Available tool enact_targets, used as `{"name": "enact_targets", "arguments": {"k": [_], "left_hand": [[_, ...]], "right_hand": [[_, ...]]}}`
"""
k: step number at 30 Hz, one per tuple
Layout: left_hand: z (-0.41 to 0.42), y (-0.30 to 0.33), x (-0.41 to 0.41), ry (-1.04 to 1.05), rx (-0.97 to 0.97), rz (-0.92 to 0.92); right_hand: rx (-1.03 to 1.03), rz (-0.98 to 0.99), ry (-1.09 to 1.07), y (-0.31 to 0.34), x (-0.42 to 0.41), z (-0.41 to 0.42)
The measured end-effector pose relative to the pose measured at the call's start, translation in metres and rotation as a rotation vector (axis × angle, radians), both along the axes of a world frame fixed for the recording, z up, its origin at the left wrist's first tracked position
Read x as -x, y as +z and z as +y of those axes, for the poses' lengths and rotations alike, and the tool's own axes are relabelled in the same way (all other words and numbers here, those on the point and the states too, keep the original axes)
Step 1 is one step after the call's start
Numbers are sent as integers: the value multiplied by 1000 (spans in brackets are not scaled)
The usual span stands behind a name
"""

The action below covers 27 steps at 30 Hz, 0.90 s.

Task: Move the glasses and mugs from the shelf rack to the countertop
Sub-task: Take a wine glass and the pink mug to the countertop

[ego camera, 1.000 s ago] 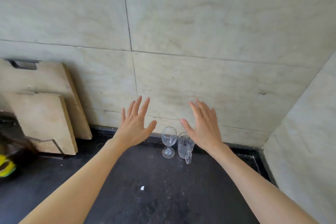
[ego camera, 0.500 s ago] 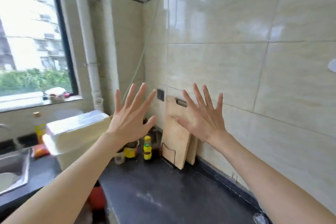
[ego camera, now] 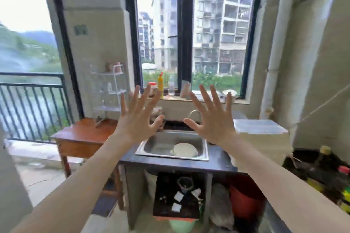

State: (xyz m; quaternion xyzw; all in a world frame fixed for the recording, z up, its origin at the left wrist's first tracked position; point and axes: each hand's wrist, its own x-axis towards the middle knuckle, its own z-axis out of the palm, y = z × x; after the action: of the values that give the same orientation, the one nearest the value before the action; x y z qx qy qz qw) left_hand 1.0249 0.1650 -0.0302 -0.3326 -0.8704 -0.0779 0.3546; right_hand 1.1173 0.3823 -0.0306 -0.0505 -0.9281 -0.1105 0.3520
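Observation:
A white wire shelf rack stands on a brown wooden table at the left, beside the balcony door. A brownish mug-like item sits on its top tier; faint clear glassware shows blurred on the lower tiers. My left hand and my right hand are raised in front of me with fingers spread, holding nothing, well short of the rack. The dark countertop shows at the right edge.
A steel sink with a white plate in it lies straight ahead under the window. A white box sits right of the sink. Bottles line the windowsill. Buckets and clutter fill the space under the sink.
The view has swung left, from the tiled corner with the wine glass and glass mug, past the cutting boards, to the sink and window. Both hands stayed raised and empty.

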Motion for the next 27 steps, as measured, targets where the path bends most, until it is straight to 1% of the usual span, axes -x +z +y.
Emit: {"name": "enact_targets", "arguments": {"k": [5, 8, 10, 18, 23, 27], "left_hand": [[-110, 0, 81, 189, -1, -48], [-152, -6, 125, 276, 15, -75], [-170, -9, 154, 293, 1, -78], [-212, -26, 286, 369, -5, -54], [-223, 8, 385, 441, 32, -30], [-221, 20, 455, 424, 27, -20]], "right_hand": [[28, 0, 114, 3, 113, -98], [32, -33, 164, -3, 172, -138], [36, -26, 199, -7, 207, -156], [32, -22, 285, -14, 363, -192], [81, -10, 302, -3, 469, -196], [119, -5, 312, 5, 546, -199]]}}
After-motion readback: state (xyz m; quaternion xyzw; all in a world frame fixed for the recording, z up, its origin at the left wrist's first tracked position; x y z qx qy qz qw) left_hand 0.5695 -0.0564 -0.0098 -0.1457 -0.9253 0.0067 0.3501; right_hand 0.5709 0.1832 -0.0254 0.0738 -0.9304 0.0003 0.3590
